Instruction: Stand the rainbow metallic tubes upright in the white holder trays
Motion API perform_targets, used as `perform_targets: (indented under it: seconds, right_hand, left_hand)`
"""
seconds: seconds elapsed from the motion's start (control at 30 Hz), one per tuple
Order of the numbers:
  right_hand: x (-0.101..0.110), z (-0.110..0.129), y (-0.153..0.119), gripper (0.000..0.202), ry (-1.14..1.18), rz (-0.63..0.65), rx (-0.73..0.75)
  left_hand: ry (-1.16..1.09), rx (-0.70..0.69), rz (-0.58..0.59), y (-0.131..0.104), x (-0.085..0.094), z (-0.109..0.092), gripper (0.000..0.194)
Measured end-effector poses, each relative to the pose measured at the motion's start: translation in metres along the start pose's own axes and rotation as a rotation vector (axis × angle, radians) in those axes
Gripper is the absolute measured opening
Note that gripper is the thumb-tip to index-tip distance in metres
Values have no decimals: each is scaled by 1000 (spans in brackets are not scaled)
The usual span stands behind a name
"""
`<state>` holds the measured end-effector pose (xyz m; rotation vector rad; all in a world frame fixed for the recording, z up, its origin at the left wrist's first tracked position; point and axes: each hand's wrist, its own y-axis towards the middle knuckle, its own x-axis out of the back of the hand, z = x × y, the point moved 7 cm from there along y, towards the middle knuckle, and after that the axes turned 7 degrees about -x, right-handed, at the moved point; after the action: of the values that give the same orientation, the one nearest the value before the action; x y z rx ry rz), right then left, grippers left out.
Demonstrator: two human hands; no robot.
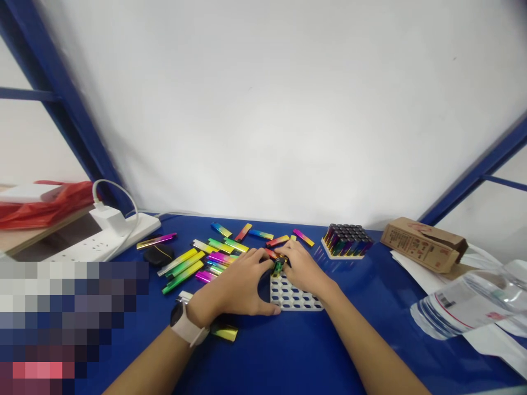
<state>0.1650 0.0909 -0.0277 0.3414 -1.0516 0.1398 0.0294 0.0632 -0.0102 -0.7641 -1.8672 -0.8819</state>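
A white tray (294,300) with rows of holes lies flat on the blue table. My left hand (236,285) spans its left side, thumb at the near corner and fingers curled at the far end, holding the tray. Over the tray's far left corner, my right hand (302,266) pinches a shiny lighter (279,267), which looks upright. Its lower end is hard to make out. Many metallic coloured lighters (185,277) lie loose to the left of my left hand and beyond both hands. One yellow lighter (225,332) is partly hidden under my left wrist.
At the back right stands a second white tray (341,257) packed with upright lighters (348,238). Further right are a cardboard box (426,244), white paper and a clear plastic bottle (461,302). A power strip (102,238) and a black pouch (158,254) lie left. A white wall rises behind.
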Motion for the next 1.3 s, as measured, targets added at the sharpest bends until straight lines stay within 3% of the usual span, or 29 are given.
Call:
perform_targets:
  seconds: [0.1,0.23,0.47,0.6,0.77,0.87,1.07,1.3]
  right_hand:
    - [1,-1,-2,24,-5,-10,-2]
    - [9,-6,-3,18,73,-134,-4]
    - [20,-38,-5,23,638,-308,-214]
    - [24,-30,-8,33,958,-257,-150]
    - [19,-22,-9,18,979,-161,-162]
    - [12,-23,-7,19,1065,-110,-191]
    - [12,-22,-7,17,1081,-114,-221]
    - [10,-22,-11,40,1323,-32,-263]
  left_hand:
    - [-8,6,-2,0,0,1,73]
    - [12,29,16,0,1,3,67]
    - [30,63,27,-1,6,7,65]
    - [25,70,21,-1,7,9,69]
    - [24,82,34,-1,7,10,71]
    - [19,82,34,-1,7,10,68]
    - [10,79,24,-1,8,9,66]
    - [13,71,15,-2,7,10,67]
